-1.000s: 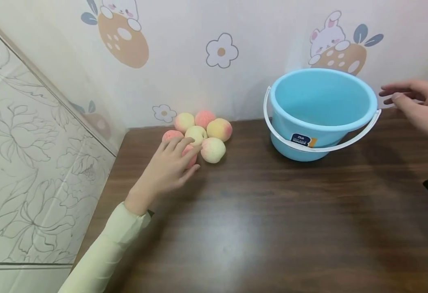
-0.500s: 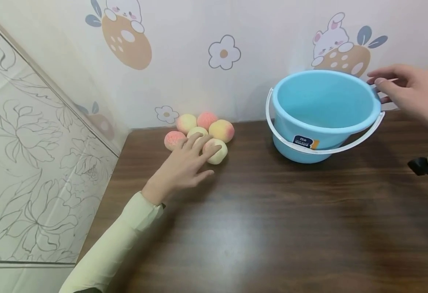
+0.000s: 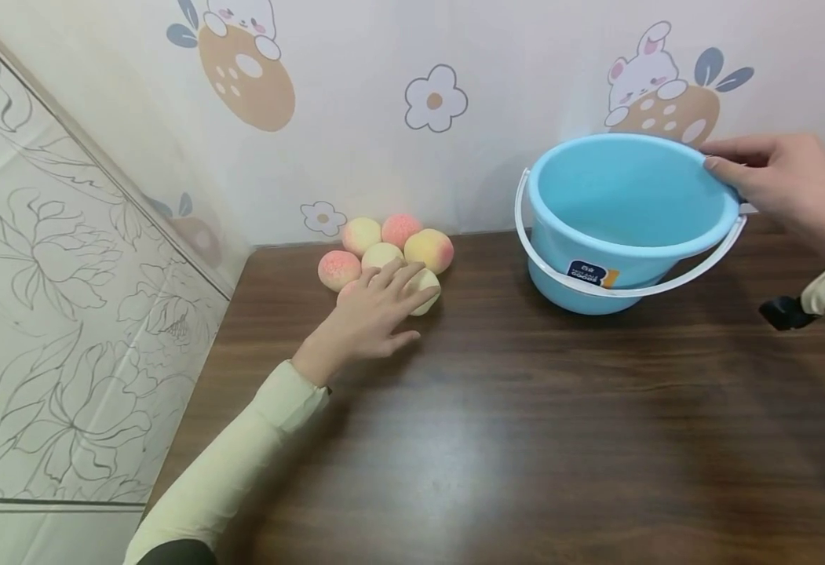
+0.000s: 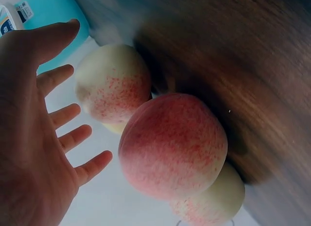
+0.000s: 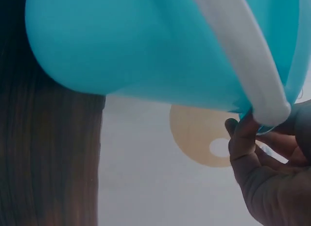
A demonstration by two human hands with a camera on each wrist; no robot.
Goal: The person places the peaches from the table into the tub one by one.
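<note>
Several peaches, pale yellow to pinkish red, lie clustered against the wall in the head view. My left hand (image 3: pixel 370 314) hovers over the front of this cluster, fingers spread, hiding part of a pale peach (image 3: pixel 428 297) and a pink one. In the left wrist view the hand (image 4: pixel 34 133) stands beside the pink peach (image 4: pixel 175 143) with a gap between. A light blue bucket (image 3: pixel 567 245) with a white handle (image 3: pixel 638 292) stands upright on the right. My right hand (image 3: pixel 783 180) grips its right rim, thumb over the edge and fingers curled outside by the handle's joint.
The dark wooden table (image 3: pixel 497 416) runs up to a wall with rabbit and flower prints (image 3: pixel 436 99). On the left rises a white panel with line-drawn flowers (image 3: pixel 66 314). The bucket's handle hangs down across its front.
My right hand has moved left from beside the bucket and taken hold of its rim. The left hand has shifted slightly right over the peaches. Bucket and peaches stay put.
</note>
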